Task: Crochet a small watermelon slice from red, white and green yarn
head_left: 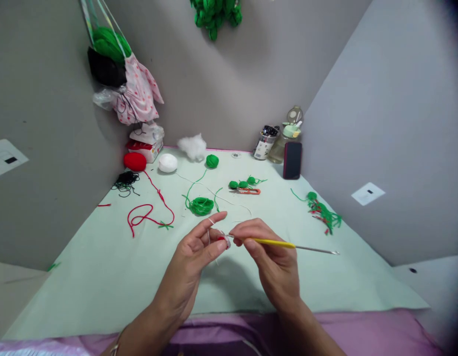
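Observation:
My left hand (199, 249) pinches a small red and white crochet piece (225, 241) between thumb and fingers. White yarn runs over its raised index finger and trails back toward a white yarn ball (167, 163). My right hand (271, 257) grips a crochet hook (276, 243) by its yellow handle, like a pencil. The hook's near tip meets the crochet piece; its other metal end points to the right. Just beyond my hands lies a loose coil of green yarn (201, 206). Fingers partly cover the crochet piece, so its stitches cannot be made out.
Behind are orange thread snips (249, 191), a green yarn ball (212, 161), white stuffing (192, 147) and a red yarn ball (135, 161). A phone (292, 160) leans by a pen can (265, 144) and a jar (278, 148). Green-red crochet pieces (327, 215) lie right.

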### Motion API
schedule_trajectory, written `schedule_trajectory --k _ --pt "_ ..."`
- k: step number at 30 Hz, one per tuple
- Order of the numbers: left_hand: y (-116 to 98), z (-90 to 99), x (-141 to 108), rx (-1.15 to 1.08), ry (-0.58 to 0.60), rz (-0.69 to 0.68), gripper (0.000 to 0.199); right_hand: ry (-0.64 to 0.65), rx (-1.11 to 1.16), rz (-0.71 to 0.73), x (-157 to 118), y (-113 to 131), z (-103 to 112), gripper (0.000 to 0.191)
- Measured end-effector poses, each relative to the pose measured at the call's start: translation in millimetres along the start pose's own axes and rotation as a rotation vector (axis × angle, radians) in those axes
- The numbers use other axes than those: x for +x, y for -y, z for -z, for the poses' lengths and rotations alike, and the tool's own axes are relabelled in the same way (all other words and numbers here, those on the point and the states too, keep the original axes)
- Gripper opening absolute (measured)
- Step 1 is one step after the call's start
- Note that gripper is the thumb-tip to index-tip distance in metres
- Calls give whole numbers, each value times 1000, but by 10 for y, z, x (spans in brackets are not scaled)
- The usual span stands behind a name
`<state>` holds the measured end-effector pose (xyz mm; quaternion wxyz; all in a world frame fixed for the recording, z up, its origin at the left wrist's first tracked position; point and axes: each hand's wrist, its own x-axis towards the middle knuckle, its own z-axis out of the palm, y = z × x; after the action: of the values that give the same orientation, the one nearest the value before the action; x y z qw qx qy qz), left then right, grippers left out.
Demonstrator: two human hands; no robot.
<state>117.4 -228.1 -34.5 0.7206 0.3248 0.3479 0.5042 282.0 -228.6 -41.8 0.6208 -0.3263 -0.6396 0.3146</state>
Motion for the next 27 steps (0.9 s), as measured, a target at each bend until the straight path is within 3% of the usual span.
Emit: schedule_trajectory --k 6,12,19,23,27 --pt "23 -7 -6 -65 66 87 54 -13 122 -75 -11 -20 16 18" --pt "28 5 14 32 -50 -39 45 -34 124 -90 -24 -23 -9 16" --pt "-18 -34 -1 -25 -32 -16 35 -70 342 -245 -7 -74 28 23" --pt "-12 -22 -17 -6 -41 -46 37 -50 225 -169 -28 -22 38 22" --pt "45 13 -6 54 -61 -103 41 31 -120 80 -68 47 44 24"
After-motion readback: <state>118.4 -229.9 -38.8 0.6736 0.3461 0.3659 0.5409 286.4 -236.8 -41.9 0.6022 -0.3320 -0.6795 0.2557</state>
